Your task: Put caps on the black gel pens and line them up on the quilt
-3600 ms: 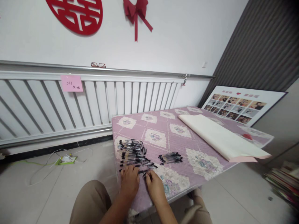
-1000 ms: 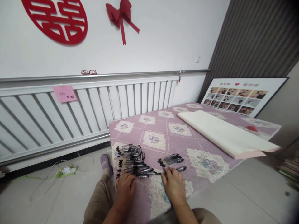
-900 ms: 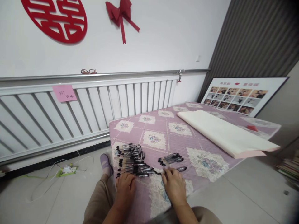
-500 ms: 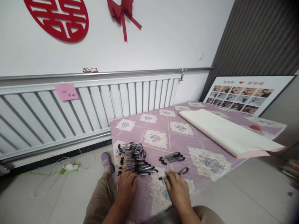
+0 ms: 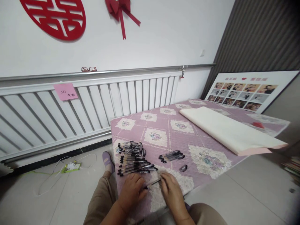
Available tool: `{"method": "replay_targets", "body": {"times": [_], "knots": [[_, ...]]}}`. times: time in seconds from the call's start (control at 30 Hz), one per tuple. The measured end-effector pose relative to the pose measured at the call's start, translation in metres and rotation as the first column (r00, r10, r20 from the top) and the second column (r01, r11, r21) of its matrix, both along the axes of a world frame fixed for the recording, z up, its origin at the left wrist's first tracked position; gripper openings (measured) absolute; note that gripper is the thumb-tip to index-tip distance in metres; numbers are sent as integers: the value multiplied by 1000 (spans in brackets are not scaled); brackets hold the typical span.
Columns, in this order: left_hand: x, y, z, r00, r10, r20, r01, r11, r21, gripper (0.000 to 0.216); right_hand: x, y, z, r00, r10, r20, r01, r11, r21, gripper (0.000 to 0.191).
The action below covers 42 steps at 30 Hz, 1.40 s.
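A slim pen (image 5: 154,182) spans the gap between my two hands, low over the patterned cover. My left hand (image 5: 131,191) has its fingers closed around the dark end. The other end is pinched by the fingers of my right hand (image 5: 171,189). Just beyond my left hand lies a heap of many clear pens with black caps (image 5: 133,157), stacked in rough rows. A smaller bunch of pens (image 5: 172,156) rests to the right of the heap. Near my right hand sits a small dark rounded object (image 5: 183,168), whose kind I cannot make out.
The purple floral cover (image 5: 137,132) spreads over the table. A large folded cream sheet (image 5: 217,131) lies to the right, with a photo board (image 5: 243,90) behind it. A white radiator (image 5: 93,109) runs along the wall. A power strip (image 5: 71,167) with cables lies on the floor.
My left hand has moved from the heap's near edge toward the right and nearer me. A pen now shows between both hands. The dark rounded object lies apart from my right hand.
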<state>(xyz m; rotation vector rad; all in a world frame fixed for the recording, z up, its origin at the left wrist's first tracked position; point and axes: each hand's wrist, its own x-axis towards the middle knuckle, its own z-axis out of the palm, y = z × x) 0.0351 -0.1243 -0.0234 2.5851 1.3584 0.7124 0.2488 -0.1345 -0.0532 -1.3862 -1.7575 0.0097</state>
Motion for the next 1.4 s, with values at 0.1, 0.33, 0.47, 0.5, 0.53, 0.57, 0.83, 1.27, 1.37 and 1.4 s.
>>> {"method": "replay_targets", "body": {"times": [0.1,0.33,0.47,0.5,0.53,0.57,0.83,1.27,1.37,1.4], "knots": [[4,0,3,999,0,-33,-2,998,-61,23,27,7,-1,988,-156,5,156,988,0,21],[29,-8,14,998,36,-52,-43,989,-140,17,68,21,10,808,-558,190,575,817,-46,45],[43,-6,11,997,51,-63,-59,990,-132,13,67,27,13,765,-552,333,624,764,-165,41],[45,-4,9,997,51,-60,-59,990,-125,12,66,28,12,773,-530,348,609,774,-175,38],[47,-3,7,997,51,-54,-57,991,-120,10,66,28,10,786,-509,350,590,788,-179,35],[48,-2,6,998,53,-46,-58,991,-117,10,65,29,9,803,-487,343,565,805,-180,32],[43,-2,7,981,153,118,-124,967,-221,14,60,22,4,874,-396,280,433,897,-82,33],[-13,-2,-17,789,346,507,-208,928,-310,32,31,11,18,987,-80,137,107,974,-201,26],[-19,-3,-22,792,355,496,-226,926,-302,32,2,12,21,994,81,77,-62,974,-217,25],[-19,-4,-23,803,343,488,-220,931,-292,32,-6,13,22,990,121,65,-103,967,-233,26]]}}
